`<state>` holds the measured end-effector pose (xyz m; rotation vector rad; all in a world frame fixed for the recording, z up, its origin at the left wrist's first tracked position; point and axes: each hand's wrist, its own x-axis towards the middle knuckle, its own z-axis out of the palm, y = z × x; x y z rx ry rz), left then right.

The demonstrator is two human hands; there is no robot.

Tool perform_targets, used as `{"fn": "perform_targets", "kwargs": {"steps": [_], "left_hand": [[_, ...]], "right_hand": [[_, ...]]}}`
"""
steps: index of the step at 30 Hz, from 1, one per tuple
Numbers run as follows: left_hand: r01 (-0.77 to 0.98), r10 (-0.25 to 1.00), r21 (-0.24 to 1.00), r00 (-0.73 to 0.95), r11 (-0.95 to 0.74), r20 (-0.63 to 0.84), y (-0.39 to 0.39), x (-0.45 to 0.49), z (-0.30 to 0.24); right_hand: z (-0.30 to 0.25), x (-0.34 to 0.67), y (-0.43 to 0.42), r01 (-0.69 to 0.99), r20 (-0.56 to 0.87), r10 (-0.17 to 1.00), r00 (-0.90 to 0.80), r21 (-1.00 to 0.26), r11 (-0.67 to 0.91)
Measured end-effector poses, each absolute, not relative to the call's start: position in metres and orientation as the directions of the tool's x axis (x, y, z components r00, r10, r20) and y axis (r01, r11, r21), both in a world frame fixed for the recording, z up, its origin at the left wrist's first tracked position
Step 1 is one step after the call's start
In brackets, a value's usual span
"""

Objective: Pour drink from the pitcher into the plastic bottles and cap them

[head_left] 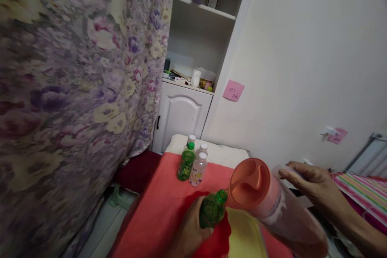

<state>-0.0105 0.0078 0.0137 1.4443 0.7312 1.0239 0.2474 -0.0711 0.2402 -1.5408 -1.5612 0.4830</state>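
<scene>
To the left of the left hand [193,225], a flowered curtain [90,68], with a stool [137,171] topped in dark red and pale floor [104,229] beside it. Straight beyond that hand, past the cloth-covered worktop [151,209], a white cupboard [181,115] beneath open shelves [223,14]. Above and behind the right hand [311,179], a plain white wall [290,68] with pink notes [233,90], softly lit.
</scene>
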Motion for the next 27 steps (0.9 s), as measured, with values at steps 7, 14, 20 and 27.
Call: {"fn": "perform_targets", "kwargs": {"steps": [7, 14, 20, 27], "left_hand": [[-0.08, 0.906, 0.982, 0.379, -0.172, 0.189, 0.003, -0.013, 0.027], [-0.043, 0.911, 0.982, 0.366, -0.186, 0.189, 0.003, -0.013, 0.03], [-0.038, 0.905, 0.981, 0.38, -0.191, 0.191, 0.003, -0.014, 0.027], [-0.05, 0.904, 0.987, 0.394, -0.156, 0.163, 0.003, -0.014, 0.028]], "right_hand": [[0.24, 0.249, -0.073, 0.618, 0.28, 0.944, 0.172, -0.777, 0.118], [0.241, 0.251, -0.075, 0.654, 0.285, 0.948, 0.145, -0.746, 0.124], [0.243, 0.251, -0.074, 0.661, 0.283, 0.947, 0.15, -0.742, 0.117], [0.243, 0.252, -0.072, 0.667, 0.285, 0.947, 0.15, -0.736, 0.116]]}}
